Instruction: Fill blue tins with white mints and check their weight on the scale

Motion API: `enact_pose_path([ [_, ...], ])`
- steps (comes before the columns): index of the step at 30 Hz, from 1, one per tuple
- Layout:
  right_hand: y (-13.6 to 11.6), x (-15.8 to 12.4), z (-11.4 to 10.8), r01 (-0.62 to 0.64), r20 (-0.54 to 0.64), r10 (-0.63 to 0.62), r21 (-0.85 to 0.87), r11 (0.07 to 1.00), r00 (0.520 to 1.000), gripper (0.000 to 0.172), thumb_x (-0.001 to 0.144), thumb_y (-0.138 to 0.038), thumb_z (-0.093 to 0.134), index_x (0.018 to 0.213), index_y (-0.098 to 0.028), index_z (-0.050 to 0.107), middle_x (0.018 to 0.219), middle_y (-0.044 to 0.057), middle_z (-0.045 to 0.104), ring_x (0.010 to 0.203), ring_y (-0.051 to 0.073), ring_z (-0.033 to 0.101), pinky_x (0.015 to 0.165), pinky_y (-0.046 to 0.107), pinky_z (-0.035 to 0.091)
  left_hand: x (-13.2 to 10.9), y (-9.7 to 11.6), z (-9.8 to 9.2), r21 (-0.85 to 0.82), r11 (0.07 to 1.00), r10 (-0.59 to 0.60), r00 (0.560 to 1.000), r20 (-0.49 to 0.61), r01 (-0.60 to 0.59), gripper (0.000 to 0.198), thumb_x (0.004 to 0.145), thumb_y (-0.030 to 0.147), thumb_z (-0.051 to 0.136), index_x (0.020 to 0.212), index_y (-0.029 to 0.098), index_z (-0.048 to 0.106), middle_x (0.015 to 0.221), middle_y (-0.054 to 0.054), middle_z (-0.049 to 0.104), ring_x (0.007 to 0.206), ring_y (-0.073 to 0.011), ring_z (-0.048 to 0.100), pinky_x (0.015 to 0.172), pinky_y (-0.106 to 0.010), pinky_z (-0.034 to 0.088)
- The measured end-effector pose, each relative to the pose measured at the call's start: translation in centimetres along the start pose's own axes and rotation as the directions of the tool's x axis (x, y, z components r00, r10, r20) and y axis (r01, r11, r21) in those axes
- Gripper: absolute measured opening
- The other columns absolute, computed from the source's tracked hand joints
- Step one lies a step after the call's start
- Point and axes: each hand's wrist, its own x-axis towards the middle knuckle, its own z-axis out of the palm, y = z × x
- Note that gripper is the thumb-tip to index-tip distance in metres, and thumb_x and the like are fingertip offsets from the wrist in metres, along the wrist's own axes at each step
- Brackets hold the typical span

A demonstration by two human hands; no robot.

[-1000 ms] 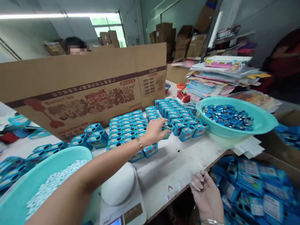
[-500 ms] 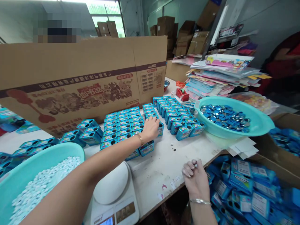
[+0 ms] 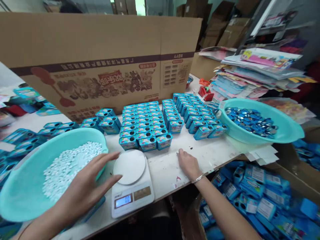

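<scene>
My left hand [image 3: 93,180] is spread, thumb apart from the fingers, with nothing in it. It hovers between a turquoise basin [image 3: 15,190] of small white tablets [image 3: 72,163] and a white kitchen scale [image 3: 132,200], whose display reads about zero. On the white table [image 3: 165,173], my right hand [image 3: 189,164] is curled with its fingertips pressed together at the surface. Whatever they may pinch is too small to make out. Just beyond both hands stand rows of small blue tins [image 3: 147,144] with round dark holes in their tops.
A second turquoise basin [image 3: 265,140] holds blue and silver lids [image 3: 250,121]. Behind the tins rises a large cardboard box [image 3: 100,40]. A red tape dispenser [image 3: 206,94] and stacked printed sheets [image 3: 235,80] lie at back right. More blue tins [image 3: 252,193] fill a carton below the table edge.
My left hand has drawn back from the tins toward the tablet basin and opened. My right hand has come from beyond the table edge onto the tabletop. The camera view has shifted.
</scene>
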Motion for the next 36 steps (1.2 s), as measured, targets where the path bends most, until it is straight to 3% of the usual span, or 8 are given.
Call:
enact_pose_path([
  [5, 0.8, 0.4, -0.2, 0.025, 0.039, -0.026, 0.026, 0.999, 0.999, 0.021, 0.102, -0.022, 0.032, 0.105, -0.016, 0.052, 0.087, 0.013, 0.069, 0.077, 0.025, 0.069, 0.060, 0.030, 0.038, -10.5, -1.4, -0.1, 0.132, 0.973, -0.161, 0.964, -0.214, 0.191, 0.049, 0.089, 0.052, 0.059, 0.132, 0.029, 0.054, 0.115, -0.006, 0.068, 0.100, -0.0263, 0.069, 0.085, -0.040, 0.060],
  [8, 1.4, 0.6, -0.4, -0.098, -0.017, 0.111, 0.348, 0.932, 0.994, 0.010, 0.096, -0.022, 0.046, 0.089, -0.019, 0.053, 0.067, 0.003, 0.060, 0.062, 0.020, 0.060, 0.059, 0.029, 0.037, -13.8, -1.0, 1.2, 0.161, 0.962, -0.175, 0.952, -0.253, 0.219, 0.048, 0.092, 0.044, 0.059, 0.135, 0.025, 0.051, 0.115, -0.009, 0.067, 0.101, -0.0259, 0.068, 0.086, -0.039, 0.059],
  [13, -1.0, -0.3, -1.1, -0.134, 0.084, 0.300, 0.980, 0.151, 0.950, 0.026, 0.086, -0.038, 0.057, 0.070, -0.023, 0.042, 0.052, -0.010, 0.033, 0.041, 0.009, 0.030, 0.042, 0.022, 0.026, -14.1, -0.6, 3.7, 0.236, 0.951, -0.154, 0.968, -0.196, 0.199, 0.053, 0.092, 0.030, 0.057, 0.141, 0.017, 0.042, 0.122, -0.014, 0.066, 0.108, -0.0285, 0.063, 0.090, -0.042, 0.055],
  [17, -4.2, -3.1, -1.7, -0.174, 0.279, 0.121, 0.827, -0.535, 0.953, 0.022, 0.071, -0.023, 0.068, 0.075, -0.020, 0.047, 0.052, -0.013, 0.029, 0.038, 0.004, 0.023, 0.035, 0.015, 0.020, -13.5, -0.8, 4.9, 0.309, 0.920, -0.190, 0.964, -0.187, 0.241, 0.056, 0.089, 0.022, 0.057, 0.142, 0.014, 0.042, 0.128, -0.015, 0.063, 0.112, -0.0312, 0.059, 0.093, -0.045, 0.051],
  [19, -5.4, -4.5, -1.5, -0.195, 0.324, 0.064, 0.703, -0.684, 0.944, 0.022, 0.069, -0.016, 0.069, 0.079, -0.018, 0.050, 0.055, -0.012, 0.035, 0.038, 0.003, 0.031, 0.036, 0.013, 0.024, -13.8, -1.2, 5.2, 0.332, 0.901, -0.218, 0.954, -0.205, 0.277, 0.056, 0.088, 0.019, 0.057, 0.142, 0.014, 0.043, 0.127, -0.015, 0.063, 0.112, -0.0317, 0.058, 0.094, -0.046, 0.050],
  [28, -6.2, -6.8, -0.4, -0.154, 0.404, 0.090, 0.531, -0.833, 0.910, 0.021, 0.080, -0.020, 0.063, 0.075, -0.021, 0.043, 0.061, -0.008, 0.043, 0.044, 0.005, 0.041, 0.039, 0.014, 0.034, -14.9, -2.0, 4.3, 0.157, 0.941, -0.258, 0.934, -0.247, 0.301, 0.055, 0.089, 0.008, 0.048, 0.142, 0.021, 0.042, 0.110, -0.009, 0.065, 0.098, -0.0241, 0.063, 0.081, -0.036, 0.056],
  [32, -7.1, -6.1, -1.1, -0.116, 0.385, 0.114, 0.526, -0.843, 0.916, 0.025, 0.076, -0.018, 0.065, 0.071, -0.020, 0.041, 0.065, -0.006, 0.045, 0.050, 0.006, 0.045, 0.044, 0.016, 0.040, -9.7, -0.3, 2.1, 0.029, 0.984, -0.163, 0.957, -0.239, 0.174, 0.055, 0.089, 0.011, 0.053, 0.142, 0.021, 0.041, 0.120, -0.011, 0.062, 0.109, -0.0250, 0.060, 0.091, -0.039, 0.054],
  [36, -8.5, -5.1, -1.7, -0.088, 0.321, 0.142, 0.606, -0.791, 0.936, 0.027, 0.075, -0.023, 0.068, 0.069, -0.021, 0.041, 0.068, -0.005, 0.047, 0.056, 0.008, 0.050, 0.050, 0.021, 0.047, -2.8, 0.0, 2.9, 0.001, 0.996, -0.094, 0.994, -0.047, 0.095, 0.052, 0.085, 0.011, 0.057, 0.136, 0.019, 0.048, 0.116, -0.010, 0.063, 0.105, -0.0267, 0.060, 0.089, -0.042, 0.053],
])
